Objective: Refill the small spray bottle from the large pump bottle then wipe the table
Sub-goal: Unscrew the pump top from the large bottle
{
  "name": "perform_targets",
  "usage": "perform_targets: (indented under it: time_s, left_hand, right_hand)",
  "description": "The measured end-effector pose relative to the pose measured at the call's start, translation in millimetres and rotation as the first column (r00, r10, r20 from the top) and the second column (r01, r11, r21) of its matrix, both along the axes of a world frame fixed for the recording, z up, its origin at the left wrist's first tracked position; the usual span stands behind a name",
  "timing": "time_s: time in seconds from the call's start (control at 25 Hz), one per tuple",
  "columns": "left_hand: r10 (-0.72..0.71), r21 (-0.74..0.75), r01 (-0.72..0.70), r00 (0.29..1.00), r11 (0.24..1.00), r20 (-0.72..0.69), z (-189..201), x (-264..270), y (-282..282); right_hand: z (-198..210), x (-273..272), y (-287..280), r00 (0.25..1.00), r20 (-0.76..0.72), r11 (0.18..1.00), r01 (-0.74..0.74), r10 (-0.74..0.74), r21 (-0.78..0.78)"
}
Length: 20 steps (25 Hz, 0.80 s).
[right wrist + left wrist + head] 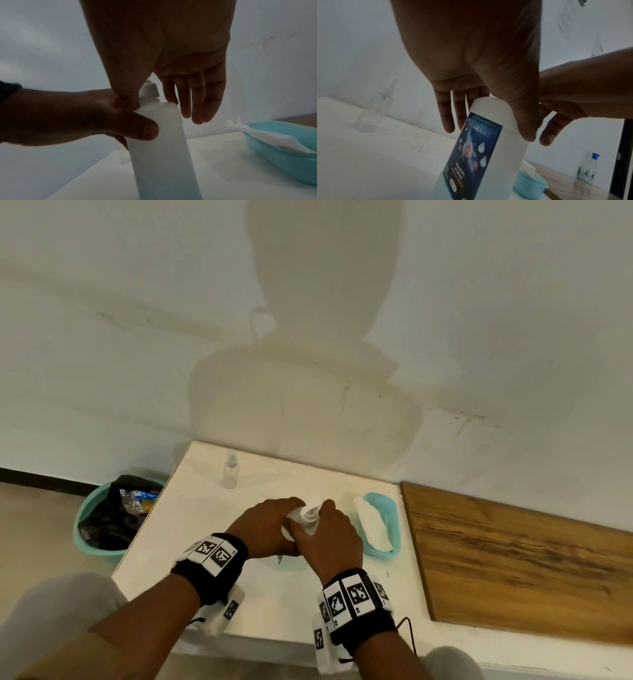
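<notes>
The large white pump bottle (306, 517) with a blue label (474, 152) stands mid-table, and both hands are on it. My left hand (274, 525) grips its upper body, with the thumb (149, 131) in front and the fingers (448, 119) behind. My right hand (330, 530) comes over the top, thumb and forefinger on either side of the pump collar (151, 90). The small clear spray bottle (230, 470) stands upright near the table's far left edge, untouched, and also shows in the left wrist view (375, 108).
A teal tray (388, 508) holding a white cloth (371, 523) lies just right of the hands. A small clear funnel-like piece (423, 146) sits on the white table (205, 535). A green bin (85, 529) stands at left and a wooden board (513, 559) at right.
</notes>
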<state>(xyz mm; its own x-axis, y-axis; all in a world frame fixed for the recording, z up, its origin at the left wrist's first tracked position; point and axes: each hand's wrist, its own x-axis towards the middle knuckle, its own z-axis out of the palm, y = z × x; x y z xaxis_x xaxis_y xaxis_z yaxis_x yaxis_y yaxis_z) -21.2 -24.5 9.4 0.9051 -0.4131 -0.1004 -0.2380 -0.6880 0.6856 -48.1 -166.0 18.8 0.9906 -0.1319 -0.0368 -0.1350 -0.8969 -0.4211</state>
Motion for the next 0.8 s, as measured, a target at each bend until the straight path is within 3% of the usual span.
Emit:
perform_targets:
  time_s: [0.12,0.24,0.8]
  left_hand:
    - [0.016,0.025,-0.016,1.000,1.000,0.020,-3,2,-2]
    - [0.023,0.042,-0.024,0.999,0.999,0.024,-3,5,-3]
    - [0.030,-0.038,-0.029,1.000,0.999,0.006,-8,11,2]
  right_hand:
    - [3,-1,-5,0.998,0.068,1.000,0.005,-0.006,0.017]
    - [-3,-4,-5,0.984,0.175,0.991,0.001,-0.025,0.137]
    - [-17,-4,-4,0.966,0.254,0.951,-0.040,-0.041,0.307]
